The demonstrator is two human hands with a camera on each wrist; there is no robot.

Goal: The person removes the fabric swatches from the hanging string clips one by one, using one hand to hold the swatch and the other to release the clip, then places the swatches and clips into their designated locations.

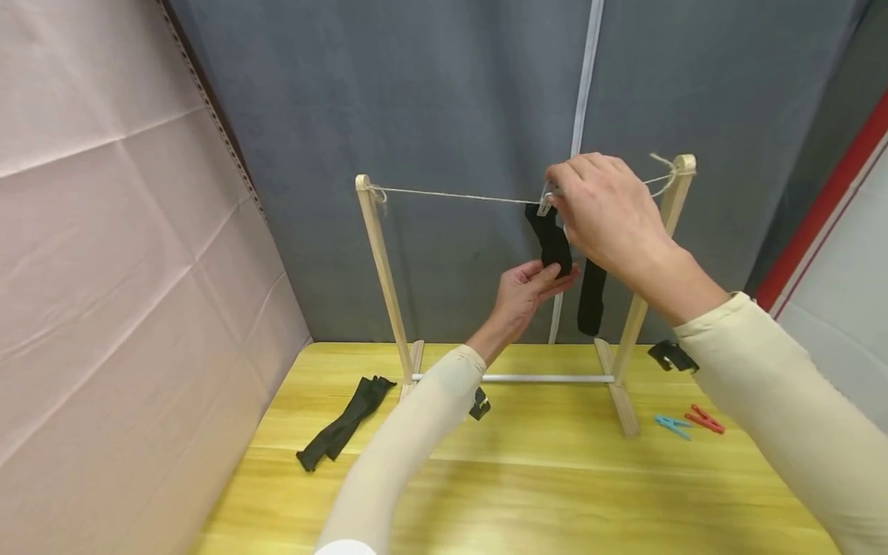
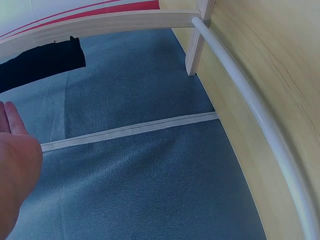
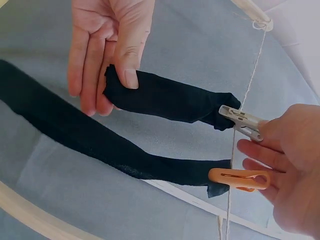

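Observation:
A black sock (image 1: 551,239) hangs from the string line (image 1: 451,196), its upper end in a grey clothespin (image 3: 242,120). My right hand (image 1: 610,208) pinches that clothespin at the line, as the right wrist view shows closely. Lower down, my left hand (image 1: 522,294) holds the sock's free end, thumb in front and fingers behind. Beside it a second black sock (image 3: 100,135) hangs from the same line by an orange clothespin (image 3: 239,178), close to my right fingers. In the left wrist view only part of the left hand (image 2: 17,165) shows.
The line is tied between two wooden posts (image 1: 383,270), joined low down by a white bar (image 1: 548,378). More black socks (image 1: 347,424) lie on the table at left. A blue clothespin (image 1: 671,425) and a red clothespin (image 1: 704,418) lie at right. A grey curtain (image 1: 444,92) hangs behind.

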